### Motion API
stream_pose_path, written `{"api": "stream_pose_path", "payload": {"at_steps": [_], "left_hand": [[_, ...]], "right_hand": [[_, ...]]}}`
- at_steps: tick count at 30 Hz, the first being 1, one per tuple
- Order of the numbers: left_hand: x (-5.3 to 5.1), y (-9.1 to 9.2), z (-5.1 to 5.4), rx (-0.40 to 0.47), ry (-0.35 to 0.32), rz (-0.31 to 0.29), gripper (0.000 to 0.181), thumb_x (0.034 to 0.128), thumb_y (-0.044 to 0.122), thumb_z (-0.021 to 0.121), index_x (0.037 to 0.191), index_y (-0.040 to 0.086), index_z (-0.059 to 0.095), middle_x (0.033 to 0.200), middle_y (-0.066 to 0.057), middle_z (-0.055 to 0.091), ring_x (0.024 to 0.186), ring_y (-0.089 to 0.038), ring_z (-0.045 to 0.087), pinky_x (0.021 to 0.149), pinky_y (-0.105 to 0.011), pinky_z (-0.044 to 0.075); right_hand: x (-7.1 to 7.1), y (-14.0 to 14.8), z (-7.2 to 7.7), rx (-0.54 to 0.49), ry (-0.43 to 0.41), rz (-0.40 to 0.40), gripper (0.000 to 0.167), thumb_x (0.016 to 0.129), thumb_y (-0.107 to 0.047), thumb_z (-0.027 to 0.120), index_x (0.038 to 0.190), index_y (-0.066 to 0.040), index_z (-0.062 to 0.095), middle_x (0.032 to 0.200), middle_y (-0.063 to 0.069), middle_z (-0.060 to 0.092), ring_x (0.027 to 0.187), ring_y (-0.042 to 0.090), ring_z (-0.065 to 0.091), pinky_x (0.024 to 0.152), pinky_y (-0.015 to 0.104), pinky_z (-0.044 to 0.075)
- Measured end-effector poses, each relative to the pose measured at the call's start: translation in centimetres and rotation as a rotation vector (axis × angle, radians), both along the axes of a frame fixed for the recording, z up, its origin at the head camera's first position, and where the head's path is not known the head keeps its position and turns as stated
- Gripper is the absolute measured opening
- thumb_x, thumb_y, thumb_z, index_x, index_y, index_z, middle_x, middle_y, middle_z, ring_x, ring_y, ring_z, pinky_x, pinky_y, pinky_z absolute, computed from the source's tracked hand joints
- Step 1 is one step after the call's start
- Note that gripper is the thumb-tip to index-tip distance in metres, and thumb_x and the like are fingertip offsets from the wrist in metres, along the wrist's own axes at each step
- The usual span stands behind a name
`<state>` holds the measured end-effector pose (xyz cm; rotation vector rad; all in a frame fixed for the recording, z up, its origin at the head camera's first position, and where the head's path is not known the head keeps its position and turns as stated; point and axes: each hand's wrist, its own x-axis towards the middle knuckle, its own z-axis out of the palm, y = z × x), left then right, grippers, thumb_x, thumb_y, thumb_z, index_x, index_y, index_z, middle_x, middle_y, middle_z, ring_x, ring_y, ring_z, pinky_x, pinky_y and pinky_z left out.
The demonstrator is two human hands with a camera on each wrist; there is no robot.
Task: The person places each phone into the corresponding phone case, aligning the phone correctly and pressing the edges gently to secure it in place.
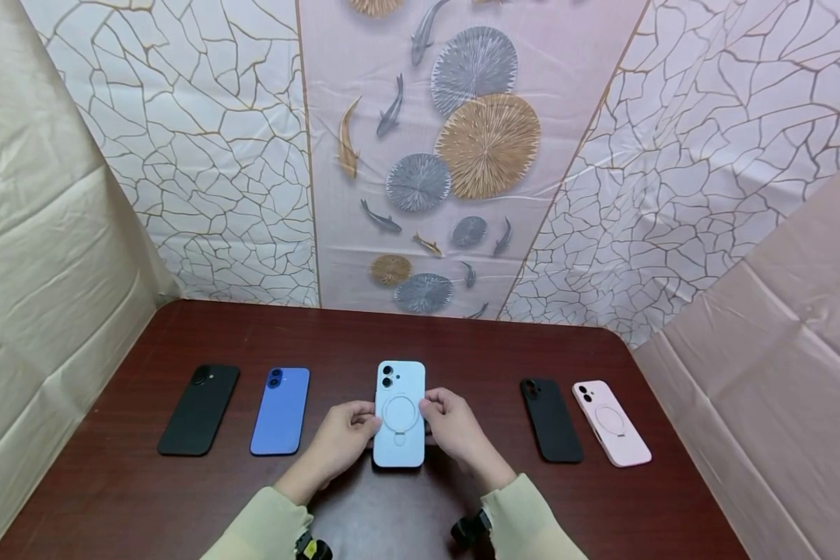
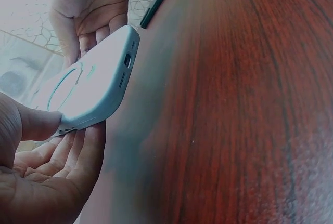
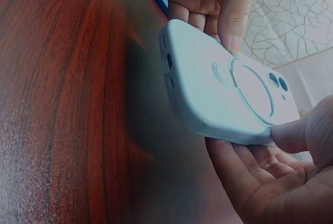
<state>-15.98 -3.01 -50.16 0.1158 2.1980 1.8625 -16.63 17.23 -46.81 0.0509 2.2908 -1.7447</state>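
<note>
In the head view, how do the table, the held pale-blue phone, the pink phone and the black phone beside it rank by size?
1. Table
2. Pale-blue phone
3. Pink phone and black phone: too alike to rank

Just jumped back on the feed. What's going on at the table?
A person is holding a light blue phone by its sides, left hand on one edge and right hand on the other, camera side up, above the table. A dark phone and a blue phone lie to the person's left; a black phone and a pink phone lie to the right. Neither hand touches those four.
</note>
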Motion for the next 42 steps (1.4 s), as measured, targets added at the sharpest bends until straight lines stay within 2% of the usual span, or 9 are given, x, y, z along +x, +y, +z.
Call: {"api": "stream_pose_path", "payload": {"at_steps": [10, 17, 22, 26, 29, 33, 37, 42], "left_hand": [[-0.1, -0.4, 0.4, 0.02, -0.037, 0.062, 0.036, 0.0988, 0.015, 0.057, 0.129, -0.005, 0.054, 0.11, -0.012, 0.065, 0.101, -0.021, 0.063, 0.077, -0.034, 0.055], [-0.3, -0.6, 0.7, 0.038, -0.031, 0.154, 0.035, 0.0995, 0.015, 0.056, 0.129, -0.004, 0.055, 0.114, -0.013, 0.064, 0.105, -0.022, 0.061, 0.08, -0.036, 0.055], [-0.4, -0.7, 0.8, 0.053, -0.037, 0.159, 0.036, 0.0995, 0.015, 0.056, 0.13, -0.004, 0.054, 0.116, -0.013, 0.064, 0.107, -0.023, 0.06, 0.082, -0.036, 0.054], [-0.5, -0.8, 0.9, 0.078, -0.022, 0.106, 0.039, 0.098, 0.017, 0.059, 0.132, -0.001, 0.053, 0.114, -0.011, 0.064, 0.106, -0.022, 0.061, 0.082, -0.036, 0.054], [-0.4, -1.0, 1.0, 0.084, -0.016, 0.009, 0.05, 0.0944, 0.017, 0.065, 0.138, 0.004, 0.046, 0.111, -0.01, 0.065, 0.1, -0.021, 0.064, 0.08, -0.037, 0.054], [-0.4, -1.2, 0.8, 0.092, -0.028, -0.115, 0.071, 0.089, 0.013, 0.071, 0.147, 0.008, 0.029, 0.107, -0.011, 0.066, 0.094, -0.021, 0.065, 0.076, -0.039, 0.053], [-0.3, -1.2, 0.7, 0.116, -0.041, -0.153, 0.079, 0.0879, 0.006, 0.071, 0.149, 0.008, 0.021, 0.105, -0.013, 0.064, 0.091, -0.024, 0.067, 0.073, -0.04, 0.054], [-0.2, -1.1, 0.5, 0.144, -0.052, -0.152, 0.079, 0.0884, 0.0, 0.068, 0.149, 0.007, 0.017, 0.103, -0.015, 0.063, 0.087, -0.029, 0.067, 0.072, -0.039, 0.056]], "right_hand": [[-0.1, 0.5, -0.3, -0.077, -0.046, 0.107, 0.035, 0.102, -0.017, 0.05, 0.131, 0.002, 0.048, 0.109, 0.013, 0.065, 0.095, 0.025, 0.064, 0.08, 0.042, 0.055], [0.5, 0.6, -0.8, -0.145, -0.066, 0.25, 0.028, 0.099, -0.009, 0.056, 0.123, 0.005, 0.051, 0.098, 0.016, 0.066, 0.095, 0.025, 0.065, 0.08, 0.043, 0.055], [0.9, 0.4, -1.0, -0.151, -0.021, 0.249, 0.025, 0.097, -0.003, 0.057, 0.119, 0.006, 0.051, 0.093, 0.017, 0.065, 0.088, 0.025, 0.065, 0.079, 0.044, 0.055], [0.9, 0.3, -1.0, -0.133, 0.003, 0.223, 0.022, 0.097, -0.002, 0.055, 0.118, 0.006, 0.05, 0.095, 0.017, 0.065, 0.086, 0.025, 0.064, 0.077, 0.044, 0.055], [0.8, 0.4, -1.1, -0.13, 0.012, 0.207, 0.021, 0.098, -0.002, 0.054, 0.117, 0.006, 0.05, 0.096, 0.016, 0.066, 0.087, 0.025, 0.064, 0.076, 0.043, 0.056], [0.8, 0.4, -1.2, -0.129, 0.02, 0.193, 0.021, 0.098, -0.002, 0.054, 0.116, 0.007, 0.049, 0.093, 0.014, 0.064, 0.084, 0.023, 0.064, 0.076, 0.042, 0.056], [0.8, 0.3, -1.2, -0.126, 0.029, 0.19, 0.021, 0.098, -0.002, 0.054, 0.116, 0.007, 0.05, 0.092, 0.013, 0.065, 0.083, 0.021, 0.064, 0.075, 0.041, 0.056], [0.8, 0.3, -1.2, -0.121, 0.019, 0.186, 0.021, 0.098, -0.002, 0.055, 0.117, 0.007, 0.051, 0.095, 0.015, 0.067, 0.085, 0.023, 0.064, 0.075, 0.04, 0.056]]}}
